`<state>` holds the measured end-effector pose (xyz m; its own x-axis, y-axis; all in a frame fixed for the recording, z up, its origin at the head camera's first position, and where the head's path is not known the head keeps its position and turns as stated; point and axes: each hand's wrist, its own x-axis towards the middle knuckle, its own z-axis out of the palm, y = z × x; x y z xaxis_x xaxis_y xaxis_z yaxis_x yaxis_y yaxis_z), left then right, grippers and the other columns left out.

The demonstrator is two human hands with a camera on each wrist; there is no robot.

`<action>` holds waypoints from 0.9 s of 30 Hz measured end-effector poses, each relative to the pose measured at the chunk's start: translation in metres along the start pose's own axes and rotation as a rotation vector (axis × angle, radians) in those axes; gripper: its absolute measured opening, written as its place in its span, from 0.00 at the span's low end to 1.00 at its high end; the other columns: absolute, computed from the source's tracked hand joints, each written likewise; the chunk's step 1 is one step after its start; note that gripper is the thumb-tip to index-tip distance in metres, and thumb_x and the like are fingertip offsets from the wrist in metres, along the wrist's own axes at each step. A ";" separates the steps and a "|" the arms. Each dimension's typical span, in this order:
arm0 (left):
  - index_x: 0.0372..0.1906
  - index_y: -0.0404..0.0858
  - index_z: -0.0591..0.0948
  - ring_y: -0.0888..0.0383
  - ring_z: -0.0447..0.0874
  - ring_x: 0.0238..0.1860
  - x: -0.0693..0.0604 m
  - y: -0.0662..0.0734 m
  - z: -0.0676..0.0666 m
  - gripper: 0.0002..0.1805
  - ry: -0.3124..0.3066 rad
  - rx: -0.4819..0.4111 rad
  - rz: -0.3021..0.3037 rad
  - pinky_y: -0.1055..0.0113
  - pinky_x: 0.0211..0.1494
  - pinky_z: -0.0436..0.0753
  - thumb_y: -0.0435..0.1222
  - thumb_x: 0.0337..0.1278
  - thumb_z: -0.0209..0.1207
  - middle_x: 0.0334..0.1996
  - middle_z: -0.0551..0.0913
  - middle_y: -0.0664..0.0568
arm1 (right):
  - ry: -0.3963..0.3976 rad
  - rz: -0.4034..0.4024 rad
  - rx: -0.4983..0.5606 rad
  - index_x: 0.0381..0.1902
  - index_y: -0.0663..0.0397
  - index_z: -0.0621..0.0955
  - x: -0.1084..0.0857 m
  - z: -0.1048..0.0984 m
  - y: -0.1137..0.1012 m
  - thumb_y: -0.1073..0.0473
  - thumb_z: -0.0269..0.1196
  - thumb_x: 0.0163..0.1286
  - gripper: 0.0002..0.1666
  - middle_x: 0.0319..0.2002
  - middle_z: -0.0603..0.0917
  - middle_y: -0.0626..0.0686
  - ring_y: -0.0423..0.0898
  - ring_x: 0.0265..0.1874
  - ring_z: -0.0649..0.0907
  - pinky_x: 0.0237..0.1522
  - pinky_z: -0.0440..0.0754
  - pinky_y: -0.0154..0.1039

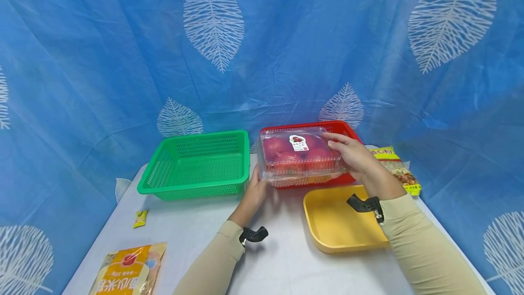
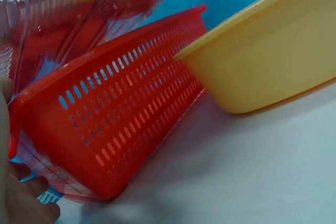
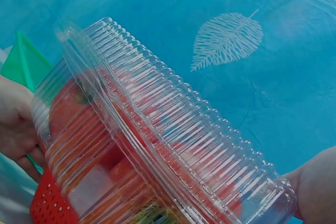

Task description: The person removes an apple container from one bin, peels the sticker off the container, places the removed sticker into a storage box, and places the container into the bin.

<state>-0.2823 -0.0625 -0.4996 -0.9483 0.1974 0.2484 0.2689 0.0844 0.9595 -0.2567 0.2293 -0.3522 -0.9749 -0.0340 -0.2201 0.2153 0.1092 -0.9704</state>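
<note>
A clear plastic clamshell box [image 1: 300,151] of red round fruit, with a white label on its lid, is held over the red basket [image 1: 337,126]. My left hand [image 1: 255,189] grips the box's left end, and my right hand [image 1: 355,156] holds its right end, fingers over the lid's edge. In the right wrist view the ribbed box [image 3: 157,129] spans between both hands. The left wrist view catches the underside of the box [image 2: 79,9] above the basket's slotted side [image 2: 121,114]; the left thumb is only partly in frame.
Left of the red basket stands a green basket [image 1: 192,190]. A yellow tub [image 1: 344,222] sits in front, under my right wrist. A yellow food packet [image 1: 395,167] lies at right, a small yellow sachet [image 1: 140,218] and an orange pouch [image 1: 128,270] at left. A blue curtain [image 1: 278,49] hangs behind.
</note>
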 end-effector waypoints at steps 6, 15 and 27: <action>0.85 0.39 0.53 0.42 0.47 0.82 -0.007 0.004 0.002 0.35 0.052 -0.011 -0.053 0.40 0.78 0.53 0.44 0.84 0.46 0.81 0.59 0.41 | -0.018 -0.020 0.008 0.82 0.36 0.68 -0.003 0.001 0.000 0.50 0.58 0.83 0.33 0.77 0.61 0.64 0.69 0.66 0.70 0.47 0.87 0.55; 0.82 0.35 0.60 0.46 0.52 0.81 -0.011 0.003 0.004 0.28 0.092 -0.218 -0.036 0.47 0.79 0.55 0.38 0.86 0.39 0.79 0.62 0.42 | -0.018 -0.015 0.007 0.82 0.36 0.68 -0.004 0.000 0.002 0.49 0.58 0.83 0.33 0.76 0.61 0.64 0.69 0.65 0.70 0.46 0.87 0.56; 0.81 0.27 0.56 0.44 0.48 0.82 -0.016 0.008 0.006 0.31 0.105 -0.473 0.007 0.54 0.80 0.50 0.44 0.89 0.30 0.79 0.59 0.36 | -0.019 -0.007 0.002 0.82 0.35 0.68 -0.006 0.002 0.006 0.49 0.59 0.82 0.34 0.76 0.62 0.65 0.70 0.65 0.70 0.44 0.87 0.57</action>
<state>-0.2637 -0.0587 -0.4964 -0.9651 0.0945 0.2441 0.1926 -0.3750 0.9068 -0.2493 0.2286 -0.3570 -0.9751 -0.0533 -0.2151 0.2087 0.1068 -0.9721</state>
